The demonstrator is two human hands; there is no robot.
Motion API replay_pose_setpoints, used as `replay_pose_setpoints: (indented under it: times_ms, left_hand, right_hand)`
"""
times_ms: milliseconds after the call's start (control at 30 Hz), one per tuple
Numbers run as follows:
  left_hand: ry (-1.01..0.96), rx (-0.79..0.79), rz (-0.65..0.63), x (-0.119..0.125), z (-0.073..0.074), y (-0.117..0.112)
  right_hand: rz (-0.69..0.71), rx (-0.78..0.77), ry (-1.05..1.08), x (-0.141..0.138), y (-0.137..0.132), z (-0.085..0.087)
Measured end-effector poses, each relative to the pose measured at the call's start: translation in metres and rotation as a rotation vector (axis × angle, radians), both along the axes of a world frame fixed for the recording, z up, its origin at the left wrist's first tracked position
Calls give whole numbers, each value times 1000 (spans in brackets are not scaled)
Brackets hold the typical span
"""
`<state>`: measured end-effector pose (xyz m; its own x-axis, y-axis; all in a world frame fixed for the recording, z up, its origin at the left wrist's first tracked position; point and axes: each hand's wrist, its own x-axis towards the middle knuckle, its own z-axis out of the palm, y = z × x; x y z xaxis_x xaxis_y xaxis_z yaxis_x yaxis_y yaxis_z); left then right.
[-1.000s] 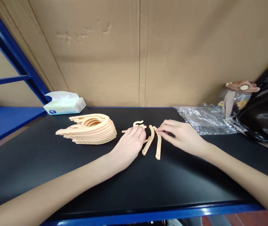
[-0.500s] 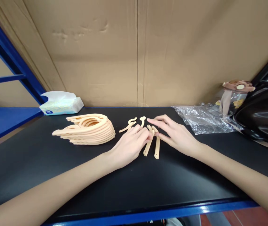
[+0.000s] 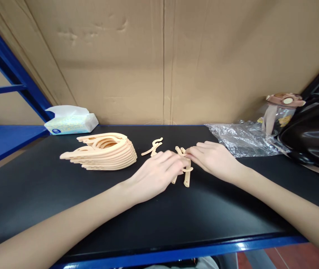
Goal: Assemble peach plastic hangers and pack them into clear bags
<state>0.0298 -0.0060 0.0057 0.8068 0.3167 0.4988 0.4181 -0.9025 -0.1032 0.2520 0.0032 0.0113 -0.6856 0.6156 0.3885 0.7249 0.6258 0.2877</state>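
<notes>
My left hand (image 3: pixel 160 172) is closed on a cream plastic hook (image 3: pixel 188 169). The curved end sticks out to the right below my fingertips; the rest is hidden behind them. My right hand (image 3: pixel 213 157) meets it from the right, fingertips pinched together against the left ones, and what lies between them is hidden. Under both hands lie two cream straight bars with end holes, the right bar (image 3: pixel 187 181) partly covered and the left bar (image 3: pixel 174 181) mostly covered. Left of them rest loose cream hook pieces (image 3: pixel 157 143). Farther left is a stack of cream folding hangers (image 3: pixel 120 158).
A tissue pack (image 3: pixel 72 121) sits at the back left of the black table (image 3: pixel 153 228). Crumpled clear plastic (image 3: pixel 232 138), a drinking bottle (image 3: pixel 282 114) and a shiny black bag (image 3: pixel 313 138) occupy the right side. A cardboard wall (image 3: pixel 120 67) stands behind.
The hook that lay behind the bars has left its spot, and a hook now shows at my left fingertips. My right hand's spread fingers have closed and come against the left hand.
</notes>
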Motion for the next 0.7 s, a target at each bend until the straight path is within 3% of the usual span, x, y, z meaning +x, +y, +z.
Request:
replay_pose_setpoints:
  times_ms: [100,167,367,467,567,700]
  left_hand:
    - [-153,-97,141,0,0,-3]
    - [-141,-136,197,0,-1,-4]
    - [-73,-184,178,2,2,-5]
    - [-96,-170,279,1,6,-7]
    - [3,-163,420,0,6,-9]
    - [93,-224,439,2,3,-9]
  right_hand:
    - [-167,-147,258,4,4,2]
    - [-225,-305,492,7,8,4]
    - [-56,-782,1108,12,19,1]
    - [-4,-937,1240,8,18,0]
    - [29,-1014,1272,3,14,0]
    - [43,-1101,1295,-1,9,-1]
